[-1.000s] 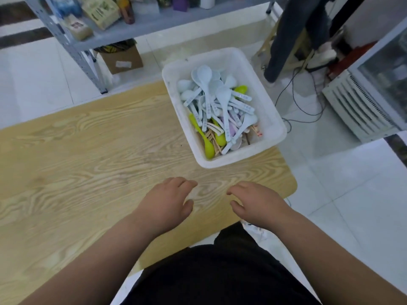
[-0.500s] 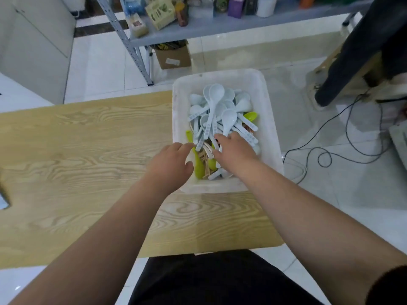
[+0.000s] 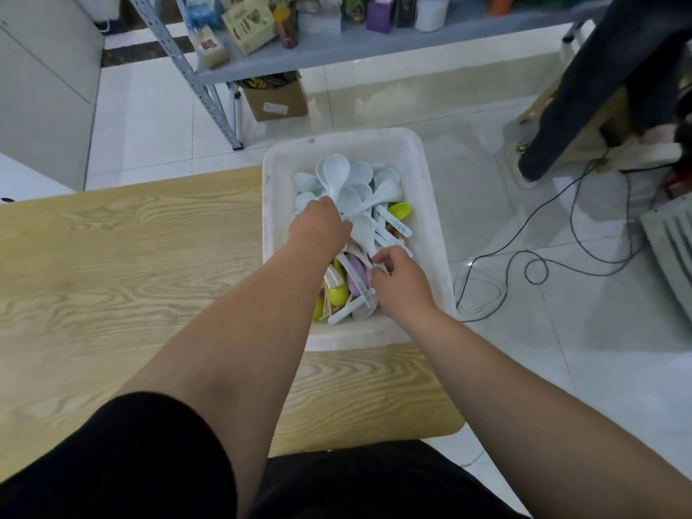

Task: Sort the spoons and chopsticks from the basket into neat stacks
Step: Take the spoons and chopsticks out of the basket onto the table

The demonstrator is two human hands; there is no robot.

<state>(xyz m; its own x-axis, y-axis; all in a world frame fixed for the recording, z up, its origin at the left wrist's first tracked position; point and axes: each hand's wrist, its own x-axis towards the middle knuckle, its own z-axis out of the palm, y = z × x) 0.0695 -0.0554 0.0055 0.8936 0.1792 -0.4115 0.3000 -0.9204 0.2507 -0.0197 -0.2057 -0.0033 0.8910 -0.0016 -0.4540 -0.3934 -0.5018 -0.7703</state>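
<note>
While my left hand (image 3: pixel 320 228) grips a pale spoon (image 3: pixel 336 174) and my right hand (image 3: pixel 398 280) pinches another handle, the white basket (image 3: pixel 430 204) overhangs the table's (image 3: pixel 112 275) right edge; pulling hard could tip it.

A white rectangular plastic basket (image 3: pixel 430 204) sits at the table's two o'clock corner, on the pale wood-grain tabletop (image 3: pixel 131 279). Inside it lies a jumble of pale blue plastic soup spoons (image 3: pixel 337 170), lime-green spoons (image 3: pixel 399 210), a lilac spoon (image 3: pixel 355 279) and thin wooden chopsticks (image 3: pixel 326 307) towards the basket's six o'clock end. The left hand (image 3: pixel 318 228) is curled over the spoon handles at the basket's centre. The right hand (image 3: pixel 398 280), at four o'clock from the left, pinches a white handle between its fingertips (image 3: pixel 380 258).
</note>
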